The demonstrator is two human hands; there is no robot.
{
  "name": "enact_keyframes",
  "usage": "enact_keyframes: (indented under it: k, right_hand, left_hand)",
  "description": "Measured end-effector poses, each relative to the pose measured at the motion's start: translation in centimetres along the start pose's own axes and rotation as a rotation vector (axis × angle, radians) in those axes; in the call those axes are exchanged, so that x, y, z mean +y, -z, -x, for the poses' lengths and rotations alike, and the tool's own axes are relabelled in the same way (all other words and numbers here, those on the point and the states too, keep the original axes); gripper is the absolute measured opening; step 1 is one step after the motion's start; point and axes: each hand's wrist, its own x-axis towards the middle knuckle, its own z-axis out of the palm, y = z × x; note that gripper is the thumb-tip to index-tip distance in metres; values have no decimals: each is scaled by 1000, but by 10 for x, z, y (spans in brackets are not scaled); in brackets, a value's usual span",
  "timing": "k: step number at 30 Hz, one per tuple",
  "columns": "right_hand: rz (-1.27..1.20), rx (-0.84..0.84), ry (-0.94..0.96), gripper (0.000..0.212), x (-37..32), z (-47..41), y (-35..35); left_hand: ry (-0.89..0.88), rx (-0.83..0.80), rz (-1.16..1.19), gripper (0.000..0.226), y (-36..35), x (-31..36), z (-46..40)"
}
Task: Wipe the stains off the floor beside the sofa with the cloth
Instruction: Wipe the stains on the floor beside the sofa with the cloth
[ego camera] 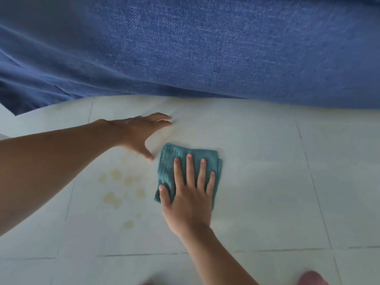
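Pressing flat under the right hand (pixel 188 194), fingers spread: cloth (pixel 186 161), beside stains (pixel 121 192); left hand (pixel 139 134) splayed.

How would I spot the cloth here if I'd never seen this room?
Start at the big blue sofa filling the top of the view, then drop to the pale tiled floor in front of it. There the right hand lies flat on a small folded teal cloth, just right of a scatter of yellowish stains. It is the only coloured, ribbed thing on the tiles.
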Motion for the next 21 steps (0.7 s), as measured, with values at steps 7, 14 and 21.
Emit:
enact_keyframes:
  k: [7,14,21]
  right_hand:
    - [-19,97,-320,72,43,-53,11]
    - [8,-5,38,71,10,-9,3]
    - [-26,44,-268,75,36,-38,12]
  left_hand:
    - [35,3,35,112,-1,-9,8]
    - [52,11,18,115,15,-3,2]
    - [208,-8,20,119,17,-21,48]
